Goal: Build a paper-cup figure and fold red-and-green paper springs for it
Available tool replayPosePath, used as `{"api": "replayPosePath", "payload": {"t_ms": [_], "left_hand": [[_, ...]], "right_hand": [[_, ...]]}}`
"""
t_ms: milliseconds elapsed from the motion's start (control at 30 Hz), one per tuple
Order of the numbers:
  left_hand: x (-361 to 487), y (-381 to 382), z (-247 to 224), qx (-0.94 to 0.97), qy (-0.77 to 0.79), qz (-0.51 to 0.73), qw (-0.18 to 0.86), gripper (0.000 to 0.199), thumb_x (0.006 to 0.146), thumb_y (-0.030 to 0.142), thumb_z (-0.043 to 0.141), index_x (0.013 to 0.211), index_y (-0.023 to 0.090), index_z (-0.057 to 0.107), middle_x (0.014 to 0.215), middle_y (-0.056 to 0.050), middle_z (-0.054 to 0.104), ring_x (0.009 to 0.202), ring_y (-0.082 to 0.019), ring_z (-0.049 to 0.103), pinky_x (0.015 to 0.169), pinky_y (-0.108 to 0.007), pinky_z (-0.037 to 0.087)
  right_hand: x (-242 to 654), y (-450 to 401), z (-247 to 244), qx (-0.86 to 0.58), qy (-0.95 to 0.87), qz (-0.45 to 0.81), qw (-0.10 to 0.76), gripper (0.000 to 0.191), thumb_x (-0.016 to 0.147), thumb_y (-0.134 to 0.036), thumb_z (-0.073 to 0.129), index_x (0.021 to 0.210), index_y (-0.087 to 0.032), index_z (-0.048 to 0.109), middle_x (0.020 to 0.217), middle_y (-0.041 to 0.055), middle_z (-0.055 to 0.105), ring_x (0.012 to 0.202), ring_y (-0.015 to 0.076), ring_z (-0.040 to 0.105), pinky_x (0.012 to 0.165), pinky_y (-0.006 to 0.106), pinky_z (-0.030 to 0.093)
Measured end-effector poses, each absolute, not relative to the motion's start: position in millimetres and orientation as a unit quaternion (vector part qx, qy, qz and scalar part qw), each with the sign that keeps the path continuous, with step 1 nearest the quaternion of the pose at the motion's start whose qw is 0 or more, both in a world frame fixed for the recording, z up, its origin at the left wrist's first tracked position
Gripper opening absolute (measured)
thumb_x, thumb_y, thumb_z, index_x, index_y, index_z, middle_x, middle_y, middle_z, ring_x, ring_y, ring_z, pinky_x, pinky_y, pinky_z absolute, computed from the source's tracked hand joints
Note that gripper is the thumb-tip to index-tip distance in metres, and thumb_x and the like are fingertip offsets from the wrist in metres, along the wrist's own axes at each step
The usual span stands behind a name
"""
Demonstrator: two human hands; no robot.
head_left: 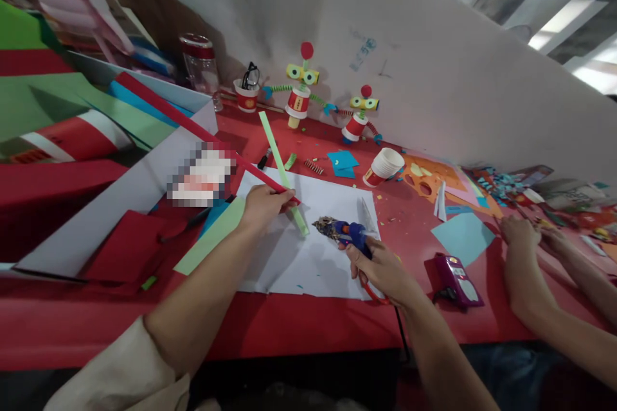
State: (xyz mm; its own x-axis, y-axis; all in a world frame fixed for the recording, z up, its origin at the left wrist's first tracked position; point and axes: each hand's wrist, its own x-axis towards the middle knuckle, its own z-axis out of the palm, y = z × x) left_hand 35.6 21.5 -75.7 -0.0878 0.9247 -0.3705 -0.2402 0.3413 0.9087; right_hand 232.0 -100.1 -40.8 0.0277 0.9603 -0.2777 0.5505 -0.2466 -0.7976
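Note:
My left hand (267, 204) is closed on a long red paper strip (193, 125), pinching it near its lower end. A light green paper strip (276, 149) lies at an angle under the red strip's end, over a white sheet (284, 263). In my right hand (380, 263) is a blue hot glue gun (354, 236), its dirt-crusted nozzle pointing left toward the green strip's end. The nozzle and the strips are apart. Below the right palm shows an orange loop (376, 292); what it belongs to is hidden.
Two paper-cup figures (297, 103) (355, 126) stand by the wall. Stacked paper cups (384, 167), blue paper squares (343, 164) and a purple device (457, 282) lie around the sheet. At left is a white box (159, 141) of coloured paper. Another person's hands (520, 231) are at right.

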Motion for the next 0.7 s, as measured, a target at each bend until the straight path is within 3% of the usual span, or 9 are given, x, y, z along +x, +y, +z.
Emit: {"api": "replayPosePath", "payload": {"t_ms": [200,700], "left_hand": [[36.6,22.1,-78.2,0.31,0.555,0.492,0.595,0.017,0.057,0.011,0.078,0.047,0.014,0.064,0.048,-0.006,0.064,0.048,-0.017,0.062,0.058,-0.031,0.052],[36.5,22.9,-83.1,0.309,0.559,0.498,0.588,0.016,0.059,0.013,0.078,0.05,0.013,0.065,0.051,-0.007,0.066,0.049,-0.018,0.063,0.06,-0.033,0.054]], "right_hand": [[225.2,-99.7,-32.8,-0.685,-0.57,0.415,0.185,0.034,0.08,-0.053,0.054,0.083,-0.019,0.058,0.042,-0.0058,0.054,0.031,0.0083,0.043,0.033,0.018,0.034],[229.0,-97.9,-35.9,-0.7,-0.563,0.409,0.162,0.031,0.083,-0.051,0.051,0.079,-0.02,0.055,0.039,-0.0058,0.052,0.029,0.0094,0.045,0.033,0.019,0.034]]}}
